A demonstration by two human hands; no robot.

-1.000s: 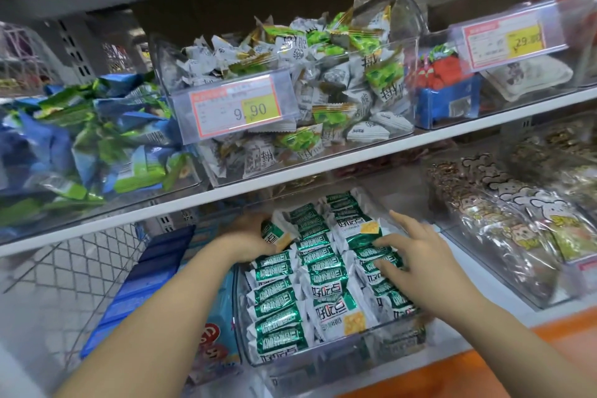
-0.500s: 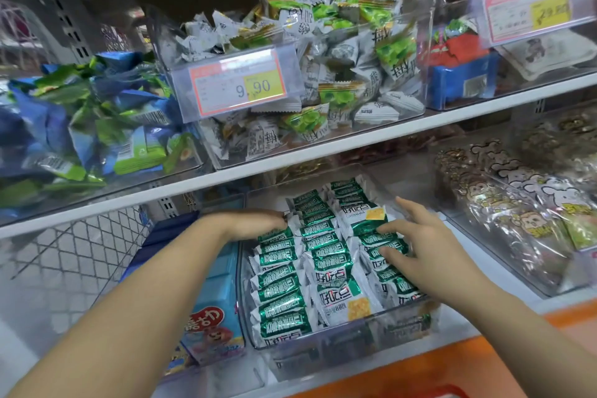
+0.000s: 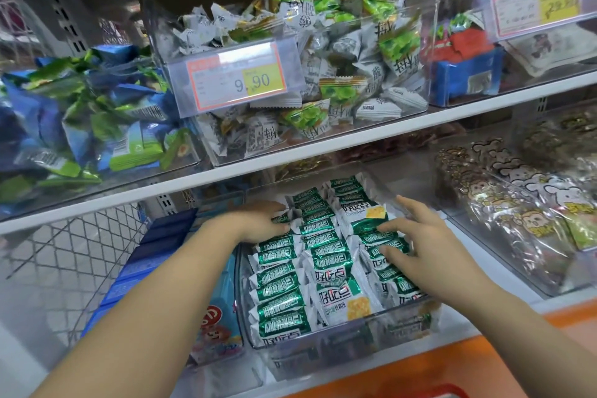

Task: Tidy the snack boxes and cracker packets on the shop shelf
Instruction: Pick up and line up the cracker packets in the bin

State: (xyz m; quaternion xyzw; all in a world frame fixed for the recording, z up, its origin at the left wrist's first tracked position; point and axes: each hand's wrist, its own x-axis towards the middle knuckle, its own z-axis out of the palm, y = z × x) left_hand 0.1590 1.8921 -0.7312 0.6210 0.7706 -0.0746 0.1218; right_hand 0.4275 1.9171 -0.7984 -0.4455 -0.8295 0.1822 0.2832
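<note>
snack boxes (image 3: 223, 329) half hidden, right tag (image 3: 536, 6) blurred

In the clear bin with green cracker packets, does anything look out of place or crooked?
Yes. Most cracker packets stand on edge in rows, but two lie face up and break the pattern: a front packet in the middle row and a rear packet near the right hand.

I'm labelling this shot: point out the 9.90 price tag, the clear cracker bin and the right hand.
price tag (image 3: 237, 82): head view, its printed face.
cracker bin (image 3: 339, 352): head view, its front wall.
right hand (image 3: 433, 255): head view, back of the hand.
</note>
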